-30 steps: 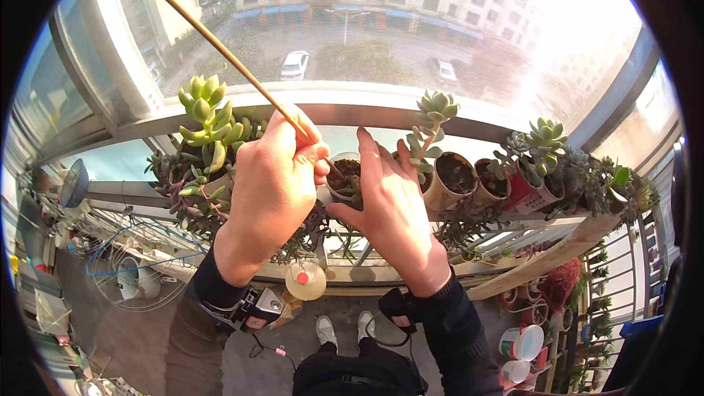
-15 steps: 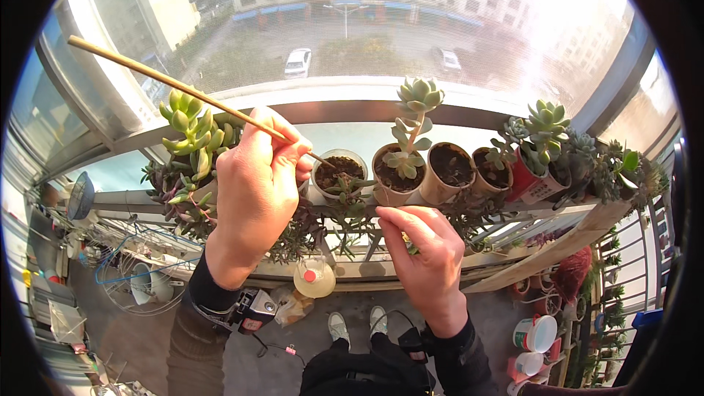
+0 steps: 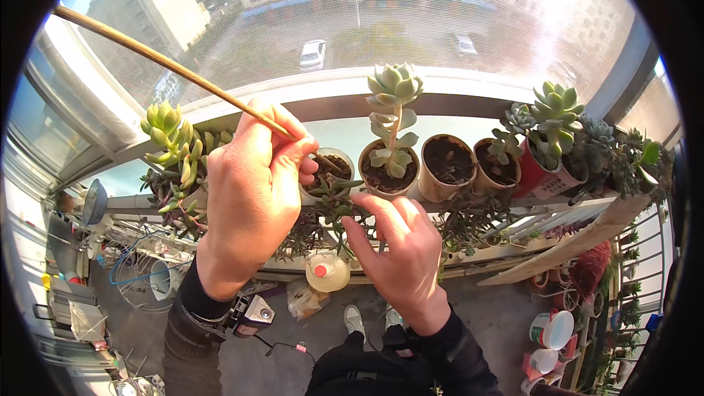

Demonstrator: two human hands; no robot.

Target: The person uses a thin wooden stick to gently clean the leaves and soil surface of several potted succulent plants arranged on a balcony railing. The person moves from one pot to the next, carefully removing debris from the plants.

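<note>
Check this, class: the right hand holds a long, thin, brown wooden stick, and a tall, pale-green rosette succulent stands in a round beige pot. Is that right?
Not the right hand: the head view shows the left hand holding the long, thin, brown wooden stick. The tall, pale-green rosette succulent does stand in a round beige pot.

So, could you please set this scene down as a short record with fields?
Left hand: pinches a thin wooden stick, lower end at the potting soil
Right hand: thumb and fingertips apart, beside a small trailing succulent; contact unclear
Upright plant: rosette succulent, right of the stick's pot
Farther right: red pot
Below ledge: red-capped jug
Outside window: white car
</note>
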